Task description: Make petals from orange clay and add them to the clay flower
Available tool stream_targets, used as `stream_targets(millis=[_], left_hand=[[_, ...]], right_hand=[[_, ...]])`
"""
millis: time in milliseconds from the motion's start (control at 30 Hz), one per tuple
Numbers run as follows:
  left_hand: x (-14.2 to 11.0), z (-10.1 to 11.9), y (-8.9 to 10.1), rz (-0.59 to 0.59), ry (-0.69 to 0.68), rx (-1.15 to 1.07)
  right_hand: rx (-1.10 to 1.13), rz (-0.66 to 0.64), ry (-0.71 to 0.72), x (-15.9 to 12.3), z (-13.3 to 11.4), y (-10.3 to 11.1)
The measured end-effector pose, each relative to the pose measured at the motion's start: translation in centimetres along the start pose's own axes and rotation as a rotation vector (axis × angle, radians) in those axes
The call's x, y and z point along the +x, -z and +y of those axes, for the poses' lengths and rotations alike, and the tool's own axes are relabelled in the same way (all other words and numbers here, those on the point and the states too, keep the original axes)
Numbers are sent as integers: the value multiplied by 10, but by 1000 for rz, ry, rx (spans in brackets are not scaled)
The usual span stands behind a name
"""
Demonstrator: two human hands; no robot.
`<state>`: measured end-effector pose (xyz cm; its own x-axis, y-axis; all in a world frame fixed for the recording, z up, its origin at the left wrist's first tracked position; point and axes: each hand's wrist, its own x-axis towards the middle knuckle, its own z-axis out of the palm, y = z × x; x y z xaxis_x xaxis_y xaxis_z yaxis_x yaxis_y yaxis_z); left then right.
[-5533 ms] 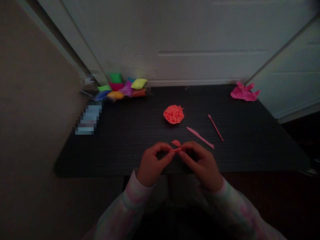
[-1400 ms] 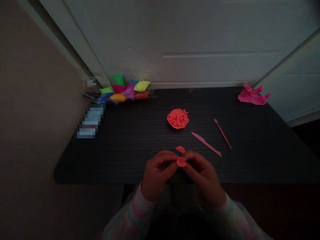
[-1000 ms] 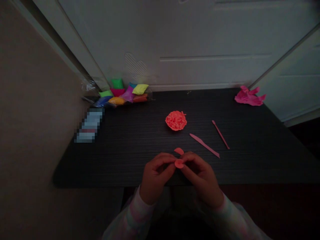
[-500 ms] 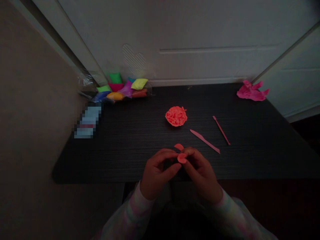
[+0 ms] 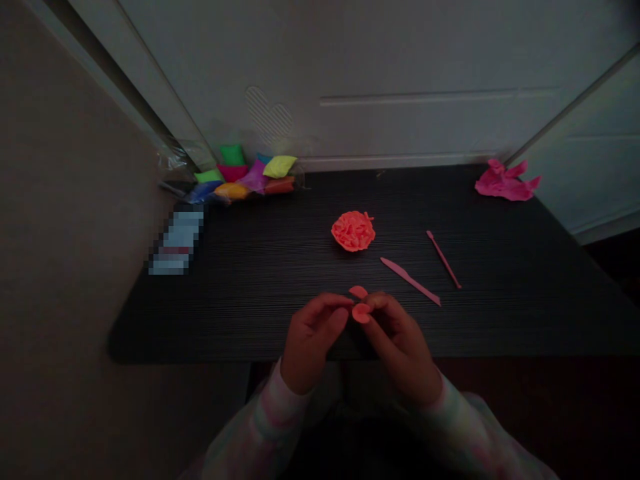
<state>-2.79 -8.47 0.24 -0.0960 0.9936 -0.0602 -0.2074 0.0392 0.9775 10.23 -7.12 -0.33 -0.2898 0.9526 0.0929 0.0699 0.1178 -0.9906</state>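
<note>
Over the front part of the dark table, my right hand (image 5: 403,347) is closed in a pinch on a small coral-pink clay piece (image 5: 361,313), which looks flat and round with a fold. Just left of it, my left hand (image 5: 313,340) has its thumb and index fingertips close together; whether anything is between them I cannot make out. Beyond the fingertips lies another small coral clay piece (image 5: 358,292), shaped like a half disc. A ruffled coral clay flower (image 5: 353,231) rests farther back on the table.
A pink clay knife (image 5: 410,281) and a thin pink modelling stick (image 5: 443,260) lie to the right. Crumpled bright pink material (image 5: 507,181) sits at the back right. Colourful clay packets (image 5: 233,191) are at the back left, near a blurred rectangular object (image 5: 177,241).
My left thumb has drawn back left from the clay piece toward the index finger. The piece in my right hand has shifted slightly left and turned; the table items stay put.
</note>
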Motion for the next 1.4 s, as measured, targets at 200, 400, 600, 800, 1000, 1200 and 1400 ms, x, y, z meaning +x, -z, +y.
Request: stream_targets(millis=[200, 400, 600, 800, 1000, 1200, 1400], left_hand=[[0, 1, -2, 10, 68, -4], [0, 1, -3, -2, 51, 14], [2, 2, -3, 9, 59, 42], [3, 0, 0, 3, 120, -48], [4, -1, 1, -1, 159, -160], [5, 0, 2, -15, 176, -174], [5, 3, 3, -41, 239, -192]], right_hand=[[-69, -17, 53, 1, 0, -2], [-169, -31, 106, 1, 0, -4], [-182, 8, 104, 1, 0, -4], [-178, 23, 94, 1, -1, -5], [-182, 49, 122, 1, -2, -5], [-220, 43, 165, 2, -4, -3], [-217, 34, 199, 2, -4, -2]])
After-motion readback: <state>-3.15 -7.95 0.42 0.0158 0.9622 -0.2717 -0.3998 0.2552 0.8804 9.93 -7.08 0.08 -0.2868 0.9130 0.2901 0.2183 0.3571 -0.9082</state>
